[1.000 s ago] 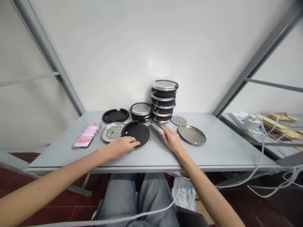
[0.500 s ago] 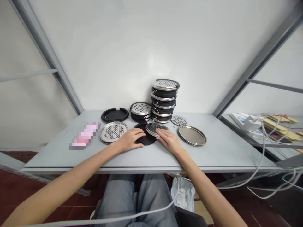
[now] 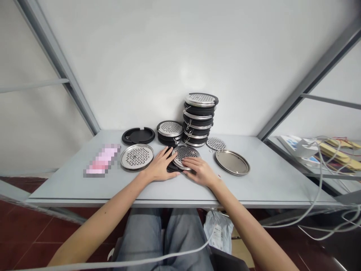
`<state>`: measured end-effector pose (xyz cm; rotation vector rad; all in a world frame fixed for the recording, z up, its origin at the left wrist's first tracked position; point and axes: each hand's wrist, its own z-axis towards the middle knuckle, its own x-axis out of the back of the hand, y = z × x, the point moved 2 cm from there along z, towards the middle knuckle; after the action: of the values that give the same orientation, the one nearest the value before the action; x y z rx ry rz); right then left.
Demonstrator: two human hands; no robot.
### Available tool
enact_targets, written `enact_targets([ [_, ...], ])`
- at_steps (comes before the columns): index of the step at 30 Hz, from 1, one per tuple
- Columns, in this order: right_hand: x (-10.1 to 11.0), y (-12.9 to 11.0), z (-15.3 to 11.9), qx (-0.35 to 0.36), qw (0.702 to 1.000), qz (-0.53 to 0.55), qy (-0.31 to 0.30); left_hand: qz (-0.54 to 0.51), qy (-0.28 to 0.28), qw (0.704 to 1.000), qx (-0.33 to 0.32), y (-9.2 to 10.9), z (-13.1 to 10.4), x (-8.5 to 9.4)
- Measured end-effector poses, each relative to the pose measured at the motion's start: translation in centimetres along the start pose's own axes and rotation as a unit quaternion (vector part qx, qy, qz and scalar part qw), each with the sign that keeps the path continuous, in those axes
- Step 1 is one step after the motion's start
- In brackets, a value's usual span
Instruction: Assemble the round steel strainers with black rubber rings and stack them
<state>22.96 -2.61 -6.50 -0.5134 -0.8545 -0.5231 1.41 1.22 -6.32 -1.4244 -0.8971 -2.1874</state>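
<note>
A round perforated metal disc (image 3: 184, 151) with a raised rim lies over a black round base (image 3: 172, 168), most of which is hidden. My right hand (image 3: 199, 170) grips the disc's near right edge, fingers together on top and thumb low at the rim. On the left, my left hand (image 3: 161, 166) is open with spread fingers, touching the black base beside the disc. Close to that hand lies another perforated metal disc (image 3: 137, 157). A plain shallow metal lid (image 3: 232, 162) rests to the right of my right hand.
Behind the hands stand a tall stack (image 3: 199, 116) and a short stack (image 3: 170, 131) of black-and-metal round pieces. An empty black round base (image 3: 138, 135) lies at back left, a thin perforated plate (image 3: 216, 143) at back right. A blurred pink item (image 3: 104, 160) lies left. Cables (image 3: 318, 188) hang right.
The metal disc has moved left and now lies flatter over the black base. My left hand has spread its fingers towards it. My right hand has followed the disc. The view has shifted slightly.
</note>
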Motion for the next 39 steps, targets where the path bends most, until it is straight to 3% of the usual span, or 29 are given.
enact_targets([
  [4, 0.2, 0.3, 0.3, -0.042, 0.998, 0.016, 0.042, -0.006, -0.001, 1.0, 0.002, 0.0, -0.1, 0.0],
  [8, 0.0, 2.5, 0.0, -0.207, 0.966, -0.016, 0.157, -0.031, -0.001, 0.999, 0.012, -0.1, -0.2, -0.1],
  [12, -0.7, 4.2, -0.6, -0.315, 0.94, -0.015, 0.131, -0.068, 0.007, 0.998, 0.016, -0.4, -0.6, 0.1],
  [27, 0.0, 3.5, -0.5, -0.251, 0.966, 0.026, 0.053, -0.108, 0.021, 0.994, 0.021, -0.7, -0.9, 0.7],
  [32, -0.4, 2.9, -0.2, -0.227, 0.973, -0.028, 0.041, -0.122, 0.026, 0.992, 0.03, -0.7, -0.8, 0.6],
  [39, -1.0, 1.8, 0.4, -0.252, 0.964, -0.082, 0.01, -0.117, 0.042, 0.992, -0.002, 0.0, -0.7, 0.7],
])
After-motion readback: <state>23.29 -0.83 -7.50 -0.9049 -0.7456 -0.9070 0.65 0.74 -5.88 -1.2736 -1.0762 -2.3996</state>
